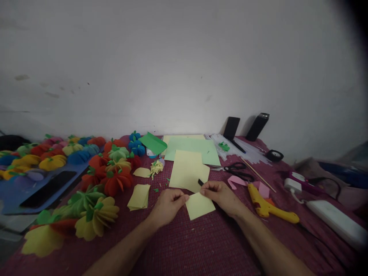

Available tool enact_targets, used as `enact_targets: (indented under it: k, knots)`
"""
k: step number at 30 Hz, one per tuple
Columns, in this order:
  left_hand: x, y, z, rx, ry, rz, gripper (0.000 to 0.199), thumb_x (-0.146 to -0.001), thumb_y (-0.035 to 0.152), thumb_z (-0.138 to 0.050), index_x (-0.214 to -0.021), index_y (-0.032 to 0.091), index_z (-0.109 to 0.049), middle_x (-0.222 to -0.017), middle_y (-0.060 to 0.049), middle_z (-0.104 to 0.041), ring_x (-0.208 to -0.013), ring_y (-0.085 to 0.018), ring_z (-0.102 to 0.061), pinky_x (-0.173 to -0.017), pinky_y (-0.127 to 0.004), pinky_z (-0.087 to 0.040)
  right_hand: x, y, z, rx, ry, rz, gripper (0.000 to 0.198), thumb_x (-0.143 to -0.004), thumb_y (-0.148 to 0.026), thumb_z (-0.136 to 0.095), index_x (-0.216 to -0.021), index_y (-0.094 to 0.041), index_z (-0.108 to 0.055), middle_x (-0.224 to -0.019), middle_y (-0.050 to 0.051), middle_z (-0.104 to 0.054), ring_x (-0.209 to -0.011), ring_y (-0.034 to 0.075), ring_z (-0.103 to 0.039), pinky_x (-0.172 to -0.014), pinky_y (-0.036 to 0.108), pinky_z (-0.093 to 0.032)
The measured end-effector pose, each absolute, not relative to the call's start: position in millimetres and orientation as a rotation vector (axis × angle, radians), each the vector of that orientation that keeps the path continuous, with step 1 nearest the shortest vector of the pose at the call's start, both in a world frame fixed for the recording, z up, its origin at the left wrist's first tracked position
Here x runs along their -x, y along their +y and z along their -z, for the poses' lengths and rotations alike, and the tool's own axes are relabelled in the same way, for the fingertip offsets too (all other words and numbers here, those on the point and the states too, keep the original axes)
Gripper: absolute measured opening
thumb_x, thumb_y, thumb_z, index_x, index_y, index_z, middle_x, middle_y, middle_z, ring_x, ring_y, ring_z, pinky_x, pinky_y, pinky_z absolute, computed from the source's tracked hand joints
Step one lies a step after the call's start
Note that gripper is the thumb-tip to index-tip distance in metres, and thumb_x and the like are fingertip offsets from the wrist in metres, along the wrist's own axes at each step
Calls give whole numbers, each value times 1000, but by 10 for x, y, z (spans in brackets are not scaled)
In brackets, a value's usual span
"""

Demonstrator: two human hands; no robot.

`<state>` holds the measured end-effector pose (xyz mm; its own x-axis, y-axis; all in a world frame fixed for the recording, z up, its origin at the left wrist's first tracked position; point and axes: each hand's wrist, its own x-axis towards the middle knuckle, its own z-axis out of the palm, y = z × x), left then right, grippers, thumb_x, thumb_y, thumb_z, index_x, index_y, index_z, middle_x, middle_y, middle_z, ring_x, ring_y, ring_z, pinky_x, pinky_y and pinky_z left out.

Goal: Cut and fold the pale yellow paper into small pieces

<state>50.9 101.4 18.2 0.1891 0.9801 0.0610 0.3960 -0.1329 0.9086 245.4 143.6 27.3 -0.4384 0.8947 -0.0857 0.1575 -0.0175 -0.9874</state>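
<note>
A small square of pale yellow paper (200, 207) is between my hands, low over the cloth. My left hand (169, 205) is closed, thumb and fingers pinching the paper at its left corner. With its fingertips together, my right hand (220, 194) grips the paper's upper edge. A short black piece (200, 182) sticks out beyond the right fingertips; its kind is hidden. Just behind my hands lie larger yellow sheets (186, 168). To the left are a stack of cut yellow paper (138, 197), one loose yellow piece (142, 172) and a heap of yellow shreds (156, 168).
Colourful paper pumpkins (115, 180) crowd the left side, beside a black phone (48, 189). On the right are black scissors (238, 170), a wooden stick (258, 175), a yellow glue gun (267, 209), a tape roll (274, 155) and a white power strip (336, 220). Green sheets (192, 149) lie behind.
</note>
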Motion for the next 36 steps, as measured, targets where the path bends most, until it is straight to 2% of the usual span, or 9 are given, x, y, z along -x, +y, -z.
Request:
enact_targets:
  k: [3, 8, 14, 19, 26, 31, 36]
  knots:
    - [-467, 1034, -212, -1535, 1306, -1012, 32, -75, 37, -43, -60, 13, -57, -54, -1, -58, -53, -12, -52, -54, -21, -36, -2518, 1497, -288, 1129, -1524, -1458, 23, -66, -37, -59, -65, -14, -57, -54, -2, -50, -47, 7, -40, -45, 20, -28]
    - [-543, 1011, -178, -1323, 1152, -1003, 36, -76, 43, -40, -77, 12, -58, -63, -4, -60, -54, -13, -54, -44, -21, -35, -2476, 1493, -268, 1125, -1416, -1449, 24, -65, -39, -59, -65, -15, -55, -56, -2, -49, -49, 8, -40, -46, 20, -30]
    - [-649, 984, -83, -1305, 1137, -930, 42, -73, 49, -45, -68, 10, -60, -56, -2, -57, -49, -11, -51, -44, -19, -33, -2371, 1401, -286, 1102, -1482, -1507, 27, -67, -42, -57, -69, -15, -56, -60, -2, -52, -52, 9, -43, -51, 21, -33]
    - [-579, 1003, -123, -1269, 1135, -1011, 40, -73, 47, -47, -67, 10, -60, -53, -2, -57, -48, -10, -48, -45, -19, -33, -2413, 1389, -311, 1096, -1586, -1564, 29, -69, -42, -55, -61, -14, -55, -54, -3, -50, -49, 8, -42, -50, 20, -31]
    - [-548, 1009, -168, -1211, 1124, -1030, 42, -72, 49, -47, -69, 9, -61, -54, -3, -57, -48, -11, -50, -44, -20, -33, -2428, 1365, -332, 1139, -1684, -1597, 36, -67, -48, -54, -59, -13, -58, -55, 0, -58, -47, 8, -44, -50, 20, -34]
    - [-564, 998, -189, -1194, 1104, -1025, 42, -73, 49, -46, -68, 10, -61, -59, -4, -60, -50, -11, -52, -45, -20, -34, -2418, 1357, -343, 1114, -1687, -1600, 34, -68, -47, -54, -59, -15, -58, -53, -1, -57, -47, 8, -44, -50, 21, -33]
    - [-562, 998, -175, -1193, 1112, -1047, 42, -74, 48, -45, -70, 9, -62, -55, -3, -58, -48, -11, -51, -44, -20, -33, -2424, 1363, -313, 1093, -1684, -1611, 32, -68, -45, -55, -58, -14, -56, -52, -2, -55, -46, 7, -42, -49, 20, -32]
